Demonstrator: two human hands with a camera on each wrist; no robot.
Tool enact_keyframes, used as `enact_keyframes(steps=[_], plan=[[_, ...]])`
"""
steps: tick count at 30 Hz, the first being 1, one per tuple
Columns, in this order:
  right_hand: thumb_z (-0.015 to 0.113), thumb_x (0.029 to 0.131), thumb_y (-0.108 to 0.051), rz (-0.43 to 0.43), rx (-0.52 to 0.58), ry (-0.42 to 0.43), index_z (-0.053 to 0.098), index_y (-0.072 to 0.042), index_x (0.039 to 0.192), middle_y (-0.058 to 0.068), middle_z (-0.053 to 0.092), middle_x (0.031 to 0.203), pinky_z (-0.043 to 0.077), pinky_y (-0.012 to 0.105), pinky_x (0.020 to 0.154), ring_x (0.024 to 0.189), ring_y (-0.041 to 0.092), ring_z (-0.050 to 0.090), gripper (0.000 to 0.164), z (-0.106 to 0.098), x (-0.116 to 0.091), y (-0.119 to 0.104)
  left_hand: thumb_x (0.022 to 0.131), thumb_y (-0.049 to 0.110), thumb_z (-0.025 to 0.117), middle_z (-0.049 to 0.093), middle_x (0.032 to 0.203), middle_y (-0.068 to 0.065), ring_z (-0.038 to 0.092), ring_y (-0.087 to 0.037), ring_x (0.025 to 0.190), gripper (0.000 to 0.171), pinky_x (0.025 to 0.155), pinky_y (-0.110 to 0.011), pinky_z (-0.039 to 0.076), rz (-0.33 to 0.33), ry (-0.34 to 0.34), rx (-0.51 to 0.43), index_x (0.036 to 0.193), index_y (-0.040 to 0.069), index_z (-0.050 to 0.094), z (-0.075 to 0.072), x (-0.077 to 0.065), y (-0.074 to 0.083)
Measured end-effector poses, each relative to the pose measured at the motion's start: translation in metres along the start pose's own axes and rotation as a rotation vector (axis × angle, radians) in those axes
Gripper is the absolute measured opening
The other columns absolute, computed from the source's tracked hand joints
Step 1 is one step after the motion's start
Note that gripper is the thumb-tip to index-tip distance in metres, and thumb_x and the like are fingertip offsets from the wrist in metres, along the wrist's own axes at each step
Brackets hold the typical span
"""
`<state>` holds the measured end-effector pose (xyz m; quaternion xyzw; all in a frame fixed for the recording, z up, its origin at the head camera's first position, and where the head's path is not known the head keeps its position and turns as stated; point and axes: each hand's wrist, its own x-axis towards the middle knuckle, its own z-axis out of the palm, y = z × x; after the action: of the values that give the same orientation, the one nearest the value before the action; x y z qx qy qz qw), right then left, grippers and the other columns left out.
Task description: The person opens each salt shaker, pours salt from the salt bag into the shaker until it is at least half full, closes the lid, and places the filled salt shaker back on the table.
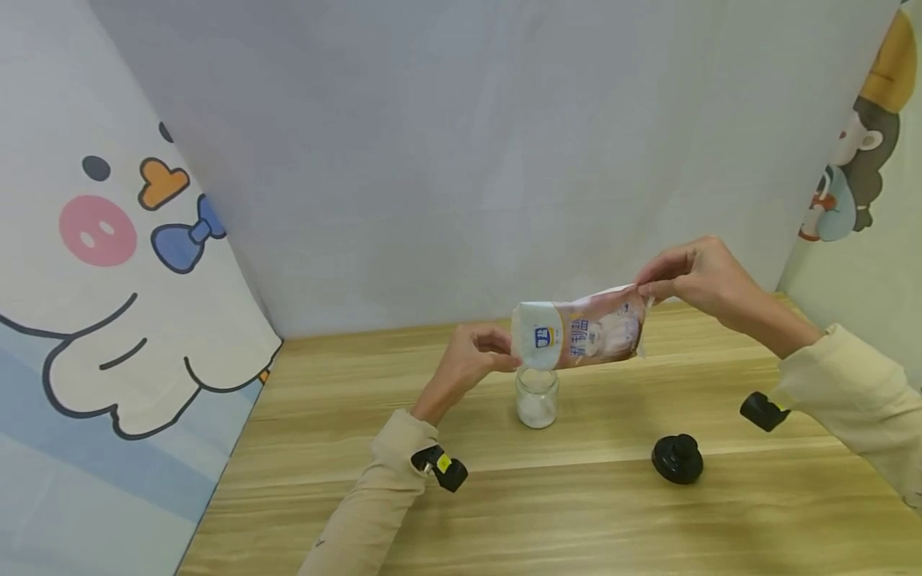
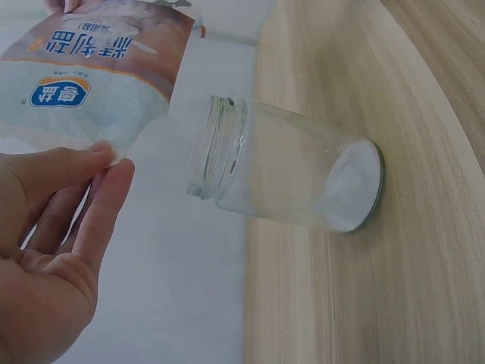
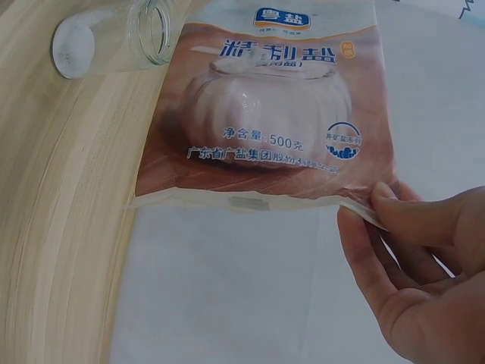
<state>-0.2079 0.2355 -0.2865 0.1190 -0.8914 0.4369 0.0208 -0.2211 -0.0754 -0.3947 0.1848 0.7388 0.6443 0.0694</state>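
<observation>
A brown and pale-blue bag of salt (image 1: 598,330) is held sideways above the table, its pale-blue end over a glass jar (image 1: 537,392). My left hand (image 1: 464,360) pinches a corner of that end between thumb and fingers. At the other end, my right hand (image 1: 709,280) pinches the bag's upper corner by its sealed edge. In the left wrist view a whitish stream (image 2: 155,136) runs from the bag's corner to the jar's mouth. White salt (image 2: 355,186) lies on the jar's bottom. The jar stands upright and uncapped.
On the wooden table (image 1: 533,512), a black knobbed lid (image 1: 677,458) lies to the right of the jar, nearer to me. A pale cloth backdrop (image 1: 468,176) hangs behind the table, and a cartoon-printed cloth (image 1: 94,336) stands at the left.
</observation>
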Motion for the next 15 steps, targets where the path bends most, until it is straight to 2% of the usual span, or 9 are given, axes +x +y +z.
enact_keyframes(steps=[7, 15], plan=[[0.069, 0.086, -0.005, -0.001, -0.016, 0.004, 0.072, 0.002, 0.094, 0.010, 0.070, 0.089, 0.054, 0.024, 0.064, 0.075, 0.018, 0.064, 0.012, -0.0007, -0.0009, -0.0016, 0.072, -0.007, 0.075, 0.069, 0.081, -0.011, 0.065, -0.018, 0.073, 0.015, 0.072, -0.035, 0.059, 0.000, 0.001, 0.000, 0.085, -0.005, 0.067, 0.0000, 0.0000, 0.0005], [0.068, 0.086, -0.006, -0.004, -0.020, 0.003, 0.072, 0.001, 0.095, 0.009, 0.070, 0.089, 0.054, 0.024, 0.064, 0.075, 0.018, 0.064, 0.012, -0.0015, -0.0011, -0.0025, 0.073, -0.005, 0.075, 0.069, 0.089, -0.020, 0.065, -0.020, 0.077, 0.019, 0.073, -0.034, 0.058, -0.016, -0.010, 0.011, 0.090, -0.008, 0.066, -0.0006, -0.0006, 0.0016]])
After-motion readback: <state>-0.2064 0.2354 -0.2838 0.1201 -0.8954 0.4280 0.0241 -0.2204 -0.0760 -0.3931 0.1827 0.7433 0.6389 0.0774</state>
